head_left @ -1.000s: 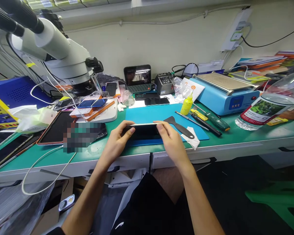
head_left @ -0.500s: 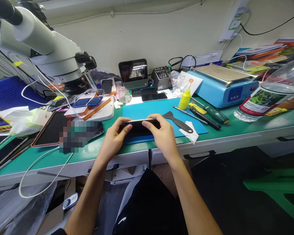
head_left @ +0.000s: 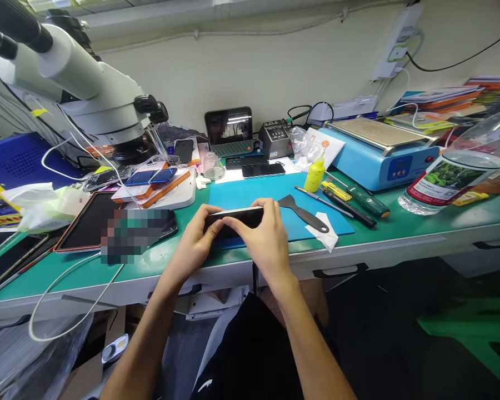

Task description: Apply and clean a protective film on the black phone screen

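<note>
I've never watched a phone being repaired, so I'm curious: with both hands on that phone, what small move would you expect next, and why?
Probably sliding the right hand a little further along the phone toward the left hand. The phone stands on its long edge over the blue mat, the left hand grips one end, and the right fingers pinch the top edge near the middle, so the stretch between the hands seems unpressed.

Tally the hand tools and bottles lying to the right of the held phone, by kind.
Black scraper: 1
Screwdrivers (yellow-handled, green-handled): 2
Black pen-like tool: 1
Metal tweezers or probe: 1
Yellow squeeze bottle: 1
Clear plastic bottle: 1
Total: 7
</note>
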`<state>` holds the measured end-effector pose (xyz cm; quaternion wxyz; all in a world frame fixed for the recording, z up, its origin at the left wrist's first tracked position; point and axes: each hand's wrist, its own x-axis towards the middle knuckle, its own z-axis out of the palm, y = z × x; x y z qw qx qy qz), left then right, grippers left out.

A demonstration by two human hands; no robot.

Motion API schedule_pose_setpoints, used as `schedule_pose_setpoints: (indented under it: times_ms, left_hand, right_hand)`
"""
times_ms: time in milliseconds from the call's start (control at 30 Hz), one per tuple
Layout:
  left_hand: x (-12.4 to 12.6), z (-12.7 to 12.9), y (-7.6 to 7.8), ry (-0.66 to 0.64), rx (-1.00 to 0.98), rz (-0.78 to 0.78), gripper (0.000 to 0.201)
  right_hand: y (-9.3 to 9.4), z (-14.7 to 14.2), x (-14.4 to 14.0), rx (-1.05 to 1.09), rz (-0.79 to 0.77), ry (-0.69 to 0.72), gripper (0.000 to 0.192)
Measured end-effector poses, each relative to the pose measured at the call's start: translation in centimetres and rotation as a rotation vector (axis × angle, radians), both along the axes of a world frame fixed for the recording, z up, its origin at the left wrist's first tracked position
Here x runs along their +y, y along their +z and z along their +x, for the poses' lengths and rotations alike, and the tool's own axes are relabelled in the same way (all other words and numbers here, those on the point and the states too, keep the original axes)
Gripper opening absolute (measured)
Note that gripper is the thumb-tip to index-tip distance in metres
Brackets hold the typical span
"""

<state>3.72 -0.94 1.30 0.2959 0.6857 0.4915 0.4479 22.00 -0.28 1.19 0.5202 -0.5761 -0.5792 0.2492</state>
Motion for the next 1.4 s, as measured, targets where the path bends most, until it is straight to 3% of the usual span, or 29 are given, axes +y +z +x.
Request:
schedule_pose_setpoints:
  times_ms: [67,167,333,500,800,967,1100,1200,1400]
  left_hand:
    - [0.1,-0.1,-0.1,-0.025,-0.010,0.001,0.023]
    - [0.1,-0.3,-0.2,-0.031,-0.012,-0.003,0.022]
    - [0.2,-0.3,-0.2,0.002,-0.001,-0.014,0.021]
    - [0.2,-0.3,0.0,0.022,0.010,-0.024,0.020]
    - [0.1,-0.2,0.0,0.009,0.012,-0.012,0.017]
    - [0.0,-0.2,-0.1,0.017,0.012,-0.007,0.017]
    - [0.1,-0.3,-0.2,0.032,0.022,-0.015,0.028]
    - [0.3,-0.4,-0.4,0.054,0.040,-0.025,0.036]
    - [0.2,-0.4,-0.5,0.079,0.037,-0.029,0.037]
  right_hand:
    - [0.0,-0.8,0.2,-0.012,-0.018,-0.054,0.063]
    - [0.2,-0.9,0.4,-0.012,-0.030,-0.044,0.055]
    - [0.7,0.9,0.5,0.016,-0.004,0.090,0.029]
    - [0.9,2.5,0.5,0.039,0.004,0.216,0.020]
    - [0.8,4.0,0.5,0.026,-0.010,0.283,0.031]
    - [0.3,1.7,0.4,-0.002,-0.012,0.121,0.048]
    - [0.2,0.0,1.1,-0.025,-0.015,0.005,0.062]
    - [0.5,0.5,1.5,-0.002,-0.018,0.067,0.049]
    - [1.0,3.5,2.3,0.084,-0.021,0.328,0.022]
